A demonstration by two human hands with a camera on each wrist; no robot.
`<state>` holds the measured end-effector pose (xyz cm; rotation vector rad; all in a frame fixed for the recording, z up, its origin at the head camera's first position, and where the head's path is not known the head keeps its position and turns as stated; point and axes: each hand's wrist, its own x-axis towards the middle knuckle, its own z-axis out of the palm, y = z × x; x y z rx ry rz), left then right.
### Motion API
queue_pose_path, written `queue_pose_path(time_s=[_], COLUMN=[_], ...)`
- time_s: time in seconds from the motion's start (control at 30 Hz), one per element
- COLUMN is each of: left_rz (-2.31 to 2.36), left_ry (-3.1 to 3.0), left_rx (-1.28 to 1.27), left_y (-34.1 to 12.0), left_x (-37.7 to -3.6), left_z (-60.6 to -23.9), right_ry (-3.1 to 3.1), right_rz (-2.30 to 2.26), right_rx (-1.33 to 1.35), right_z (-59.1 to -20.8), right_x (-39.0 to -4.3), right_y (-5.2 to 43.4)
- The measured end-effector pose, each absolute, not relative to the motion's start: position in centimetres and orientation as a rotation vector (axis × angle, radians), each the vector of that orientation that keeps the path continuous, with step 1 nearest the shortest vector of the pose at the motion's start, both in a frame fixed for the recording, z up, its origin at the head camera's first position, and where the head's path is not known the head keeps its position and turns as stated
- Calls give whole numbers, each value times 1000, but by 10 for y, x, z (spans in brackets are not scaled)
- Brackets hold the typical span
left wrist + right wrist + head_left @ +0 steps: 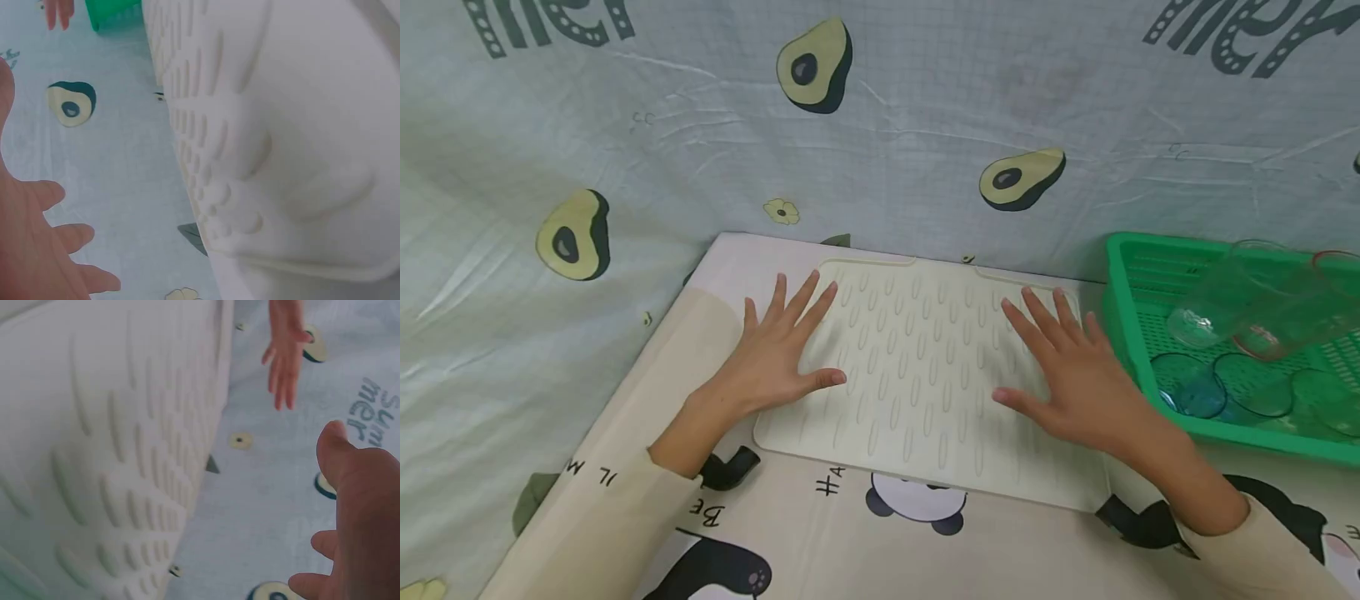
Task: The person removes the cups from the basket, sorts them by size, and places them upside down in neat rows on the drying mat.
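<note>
A cream ridged mat (917, 375), rectangular with raised oval bumps, lies flat on the table. Over its left edge my left hand (775, 350) is spread, fingers straight and thumb pointing inward. My right hand (1075, 375) is spread in the same way above the mat's right part. Neither hand holds anything. Both wrist views show a gap between hand and mat; in the left wrist view the left hand (37, 237) is partly cut off, and in the right wrist view the right hand (365, 512) stands apart from the ridges.
A green plastic basket (1123, 325) stands right of the mat, holding several clear glasses, among them a tall tilted glass (1202, 308) and a bluish glass (1198, 392). The table cover (820, 533) has panda prints. Behind hangs a pale sheet (910, 100) printed with avocados.
</note>
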<state>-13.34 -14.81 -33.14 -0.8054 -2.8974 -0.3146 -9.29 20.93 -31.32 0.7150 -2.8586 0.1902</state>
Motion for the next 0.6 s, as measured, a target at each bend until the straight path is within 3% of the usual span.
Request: queue_pose_path(time_s=[0.6], left_rz=[-505], left_ry=[-2622], left_rx=[-988], left_y=[-118], left_x=[-136], left_z=[-328], right_ry=[-2639], right_rz=[439], right_rx=[790], right_z=[-260], right_x=[-92], right_y=[250])
